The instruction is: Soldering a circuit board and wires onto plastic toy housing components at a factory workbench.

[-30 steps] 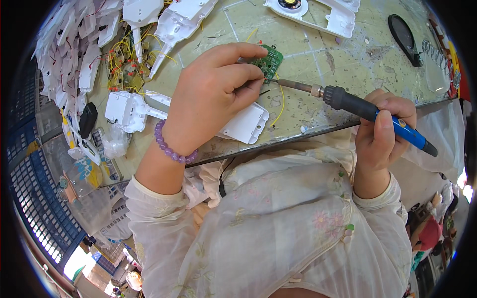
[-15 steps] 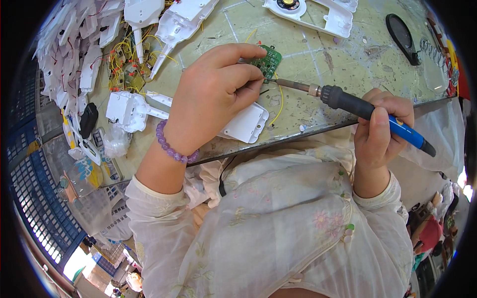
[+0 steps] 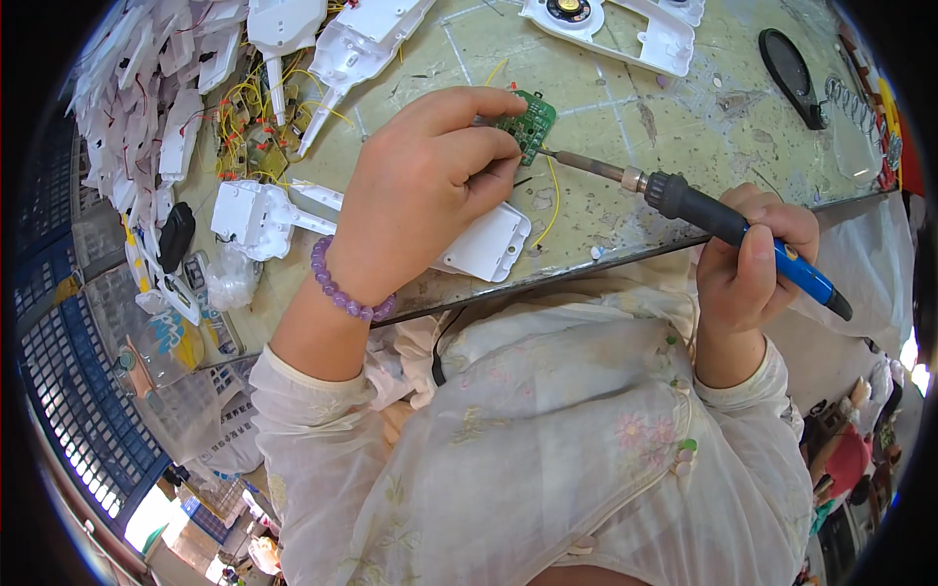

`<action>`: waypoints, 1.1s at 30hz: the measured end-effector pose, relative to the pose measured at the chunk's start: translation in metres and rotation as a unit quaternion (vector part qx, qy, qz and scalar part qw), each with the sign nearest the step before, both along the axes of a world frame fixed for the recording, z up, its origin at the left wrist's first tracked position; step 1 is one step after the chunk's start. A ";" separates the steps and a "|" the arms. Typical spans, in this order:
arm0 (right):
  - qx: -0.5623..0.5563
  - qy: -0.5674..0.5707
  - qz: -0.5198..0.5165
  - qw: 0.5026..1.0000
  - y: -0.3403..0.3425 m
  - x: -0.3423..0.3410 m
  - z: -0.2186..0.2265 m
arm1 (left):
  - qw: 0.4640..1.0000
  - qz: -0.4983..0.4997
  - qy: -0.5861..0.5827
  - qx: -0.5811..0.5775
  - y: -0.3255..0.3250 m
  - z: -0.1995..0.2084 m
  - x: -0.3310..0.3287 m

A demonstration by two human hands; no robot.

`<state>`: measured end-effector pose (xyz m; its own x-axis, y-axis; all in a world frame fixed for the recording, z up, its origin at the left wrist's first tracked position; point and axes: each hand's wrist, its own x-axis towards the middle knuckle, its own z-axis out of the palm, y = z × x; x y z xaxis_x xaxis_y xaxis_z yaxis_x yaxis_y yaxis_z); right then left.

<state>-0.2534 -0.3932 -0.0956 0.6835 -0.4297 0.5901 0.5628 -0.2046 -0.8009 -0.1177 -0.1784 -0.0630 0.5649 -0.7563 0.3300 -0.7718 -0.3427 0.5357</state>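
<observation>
Looking back at the picture from a second ago, we are seeing almost no change: both hands and the little board are sitting in nearly the same spots, and the iron's tip is still at the board.

We are holding the small green circuit board with our left hand. The thumb and first fingers are pinching it tight along its left side, just above the table. A purple bead bracelet is going around that wrist.

Our right hand is closing all the way around the blue and black handle of the soldering iron. Its thin metal tip is touching the right edge of the board. A yellow wire is hanging down from the board.

A flat white plastic cover is lying under our left hand, near the table's front edge. That edge is running just in front of both hands. The middle of the table beyond the iron is giving us some open room. White plastic shells and more yellow wires are crowding the left side. Another white shell is lying at the far edge, and a black oval thing is lying at the right.
</observation>
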 end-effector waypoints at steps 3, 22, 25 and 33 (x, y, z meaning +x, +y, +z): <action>0.013 -0.016 -0.005 1.000 0.000 -0.001 -0.003 | 1.000 0.000 0.001 0.000 0.000 -0.001 0.000; 0.086 -0.011 -0.032 0.996 -0.013 -0.020 0.009 | 0.987 -0.041 -0.114 0.104 0.007 0.043 -0.019; 0.081 -0.023 -0.042 0.996 -0.012 -0.019 0.007 | 0.973 -0.027 -0.180 0.140 0.002 0.040 -0.023; 0.096 -0.007 -0.044 0.994 -0.010 -0.022 0.008 | 0.951 -0.002 -0.245 0.191 -0.010 0.039 -0.027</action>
